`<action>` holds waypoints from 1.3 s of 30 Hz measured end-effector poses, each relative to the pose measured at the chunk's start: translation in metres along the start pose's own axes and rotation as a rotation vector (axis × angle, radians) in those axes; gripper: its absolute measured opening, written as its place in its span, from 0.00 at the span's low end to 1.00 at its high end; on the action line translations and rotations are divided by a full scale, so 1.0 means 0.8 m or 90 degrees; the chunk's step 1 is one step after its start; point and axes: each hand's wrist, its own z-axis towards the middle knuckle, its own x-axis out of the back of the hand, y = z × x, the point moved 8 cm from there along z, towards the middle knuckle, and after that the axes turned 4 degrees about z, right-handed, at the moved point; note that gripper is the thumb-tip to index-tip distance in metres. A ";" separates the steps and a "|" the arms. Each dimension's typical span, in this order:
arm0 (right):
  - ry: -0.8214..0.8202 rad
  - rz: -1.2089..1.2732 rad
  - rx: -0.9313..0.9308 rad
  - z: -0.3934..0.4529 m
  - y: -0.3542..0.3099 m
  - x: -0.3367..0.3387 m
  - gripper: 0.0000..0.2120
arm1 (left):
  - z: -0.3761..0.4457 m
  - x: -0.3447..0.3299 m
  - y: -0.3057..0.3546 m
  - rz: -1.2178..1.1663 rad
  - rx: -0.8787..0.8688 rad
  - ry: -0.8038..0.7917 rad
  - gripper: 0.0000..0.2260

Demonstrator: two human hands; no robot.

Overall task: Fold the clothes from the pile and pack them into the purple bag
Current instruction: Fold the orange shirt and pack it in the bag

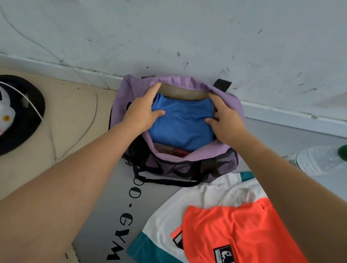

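The purple bag (pixel 227 98) stands open on the floor against the wall. A folded blue garment (pixel 181 125) lies in its mouth. My left hand (pixel 143 111) grips the garment's left edge, thumb on top and fingers tucked down beside it. My right hand (pixel 226 120) grips the right edge the same way, thumb pressing the cloth. Something red (pixel 179 152) shows under the blue garment at the near side. An orange shirt (pixel 243 235) lies on a white and teal shirt (pixel 168 228) at the lower right, near the bag.
A grey mat (pixel 107 204) with black lettering runs under the bag. A clear water bottle with a green cap (pixel 325 159) lies at the right. A black round object (pixel 25 110) with white cables sits at the left. The scuffed white wall (pixel 195 31) stands right behind the bag.
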 end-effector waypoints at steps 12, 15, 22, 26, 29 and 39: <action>0.035 -0.136 0.125 -0.033 -0.030 0.002 0.25 | -0.043 -0.016 0.056 0.272 -0.236 -0.083 0.23; -0.161 -0.152 0.041 -0.046 -0.017 -0.029 0.25 | -0.052 -0.033 0.032 0.296 -0.100 -0.204 0.25; 0.273 0.063 0.047 -0.190 0.004 0.065 0.04 | -0.154 -0.013 0.181 0.024 -0.249 0.173 0.15; 0.114 0.014 -0.282 -0.308 0.136 0.033 0.15 | -0.213 -0.157 0.205 0.008 -0.130 -0.197 0.15; -0.024 -0.090 -0.384 -0.381 0.188 0.004 0.30 | -0.263 -0.240 0.179 0.061 -0.026 -0.406 0.21; 0.148 0.170 -0.280 -0.394 0.158 0.087 0.05 | -0.284 -0.194 0.187 -0.159 0.047 -0.242 0.14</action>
